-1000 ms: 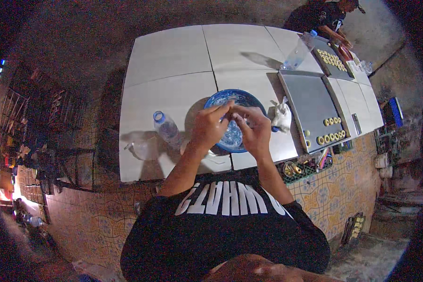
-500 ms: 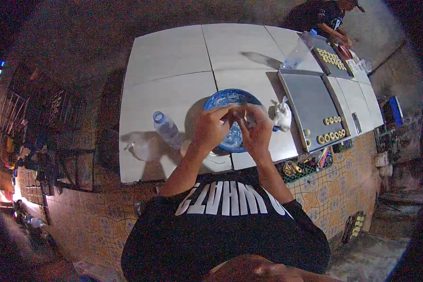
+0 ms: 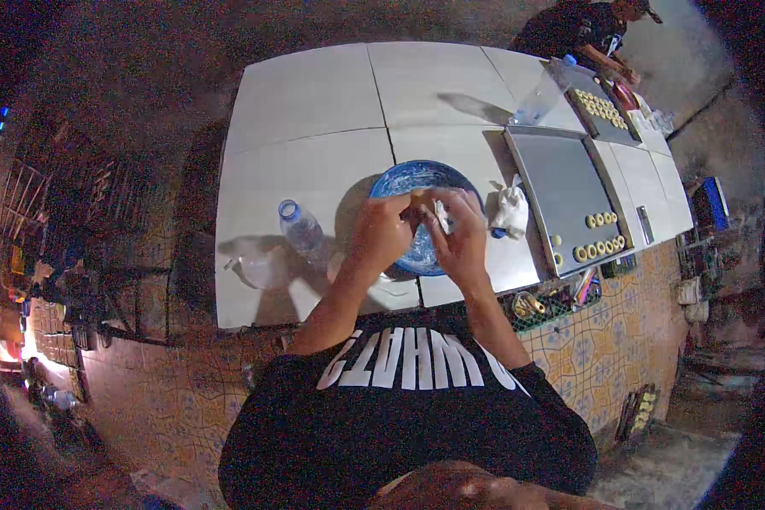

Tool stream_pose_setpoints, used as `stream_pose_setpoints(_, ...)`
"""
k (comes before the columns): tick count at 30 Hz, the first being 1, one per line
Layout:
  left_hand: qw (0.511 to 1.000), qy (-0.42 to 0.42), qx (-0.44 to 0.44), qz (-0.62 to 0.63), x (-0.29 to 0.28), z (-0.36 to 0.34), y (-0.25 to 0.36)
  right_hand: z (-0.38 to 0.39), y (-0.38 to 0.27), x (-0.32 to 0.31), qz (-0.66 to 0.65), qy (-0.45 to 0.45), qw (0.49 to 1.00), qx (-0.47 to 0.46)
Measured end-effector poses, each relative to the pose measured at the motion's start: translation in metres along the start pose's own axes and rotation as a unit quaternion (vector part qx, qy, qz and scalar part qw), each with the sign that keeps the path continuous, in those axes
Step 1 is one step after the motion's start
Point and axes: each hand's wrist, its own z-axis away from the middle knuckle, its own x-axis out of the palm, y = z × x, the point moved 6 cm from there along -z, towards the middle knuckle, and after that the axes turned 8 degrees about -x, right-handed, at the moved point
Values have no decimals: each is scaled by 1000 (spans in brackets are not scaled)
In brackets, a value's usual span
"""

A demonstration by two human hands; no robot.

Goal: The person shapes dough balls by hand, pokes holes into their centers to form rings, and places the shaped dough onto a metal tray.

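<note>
Dough, a small pale piece point(image 3: 440, 212), sat pinched between both hands over the blue bowl point(image 3: 421, 180) at the centre of the frame, on the white tiled counter point(image 3: 314, 110) filling the upper middle. Just right of the bowl lay one grey metal tray point(image 3: 561, 191) with about seven little rings point(image 3: 599, 246) near its lower edge; a second tray point(image 3: 599, 109), upper right, held more rings than could be counted, before another person point(image 3: 582, 30). One clear water bottle point(image 3: 300, 228) stood left of the bowl, one crumpled white cloth point(image 3: 510, 210) to its right. The left hand point(image 3: 382, 234) and right hand point(image 3: 461, 238) had their fingers curled closed around the piece. Soft dough could probably tear or stick to the fingers if squeezed too hard, and drop into the bowl.
</note>
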Motion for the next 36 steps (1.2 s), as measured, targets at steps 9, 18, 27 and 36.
stream_pose_setpoints(9, 998, 48, 31, -13, 3, -4, -19, 6, 4, 0, 48, 40, 997, -47)
stream_pose_setpoints(18, 960, 163, 220, -64, -7, 0, 7, 3, -2, 3, 41, 9, 999, -34)
stream_pose_setpoints(27, 989, 91, 94, -62, 0, -2, -17, 5, 2, 1, -53, 12, 998, 33)
stream_pose_setpoints(36, 994, 92, 60, 13, 1, -8, -23, 14, 18, 18, -122, -37, 991, 45)
